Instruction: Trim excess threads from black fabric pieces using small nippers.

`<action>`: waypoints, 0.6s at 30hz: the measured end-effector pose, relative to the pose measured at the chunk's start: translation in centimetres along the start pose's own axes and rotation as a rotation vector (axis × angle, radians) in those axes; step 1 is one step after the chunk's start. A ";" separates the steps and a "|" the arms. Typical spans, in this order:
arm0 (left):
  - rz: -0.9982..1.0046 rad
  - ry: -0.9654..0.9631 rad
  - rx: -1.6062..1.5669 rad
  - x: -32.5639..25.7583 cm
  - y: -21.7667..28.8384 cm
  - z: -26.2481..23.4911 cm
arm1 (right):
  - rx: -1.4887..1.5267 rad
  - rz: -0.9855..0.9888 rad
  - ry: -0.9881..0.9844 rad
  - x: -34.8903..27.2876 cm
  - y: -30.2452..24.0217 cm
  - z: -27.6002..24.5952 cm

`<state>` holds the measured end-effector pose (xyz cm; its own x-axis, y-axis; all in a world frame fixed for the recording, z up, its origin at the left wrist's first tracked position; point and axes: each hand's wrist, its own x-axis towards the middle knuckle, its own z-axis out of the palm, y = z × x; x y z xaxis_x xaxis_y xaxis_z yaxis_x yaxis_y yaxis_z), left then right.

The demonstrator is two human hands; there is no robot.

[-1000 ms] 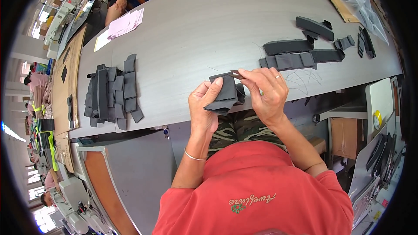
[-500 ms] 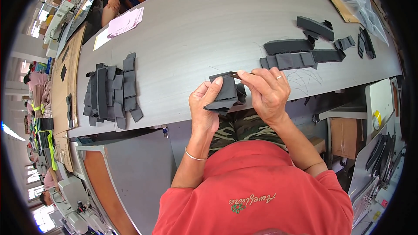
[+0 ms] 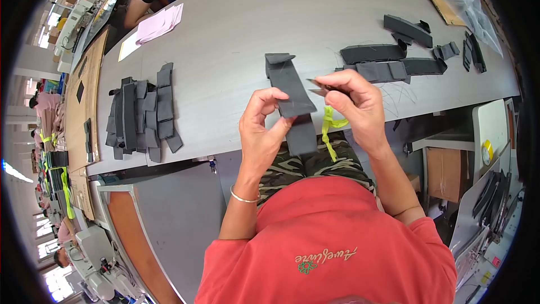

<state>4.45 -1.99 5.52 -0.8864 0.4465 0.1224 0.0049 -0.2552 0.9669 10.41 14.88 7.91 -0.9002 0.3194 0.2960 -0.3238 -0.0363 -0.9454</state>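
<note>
Grip: left hand (image 3: pixel 263 129) pinches a dark grey fabric strip (image 3: pixel 292 101) at its middle; right hand (image 3: pixel 355 106) closes on small thread snips (image 3: pixel 322 87) with a yellow-green loop (image 3: pixel 329 129).
Position: strip is held above the near edge of the grey counter (image 3: pixel 236 28).
Risk: blades sit just beside the left fingertips; a slip could nick skin or cloth.
Count, head view: one strip held, one snips, one stack of grey pieces (image 3: pixel 143 114) at left, one looser group (image 3: pixel 394 62) at right.
</note>
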 end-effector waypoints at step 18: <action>0.046 0.048 0.205 0.0 -2.2 -2.0 | -0.582 -0.084 -0.289 -0.7 1.1 -1.6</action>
<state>3.55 -3.16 2.99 -0.9040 0.3961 0.1612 0.1356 -0.0919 0.9865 11.14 16.15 6.45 -0.9472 0.0284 0.3195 -0.2585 0.5222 -0.8127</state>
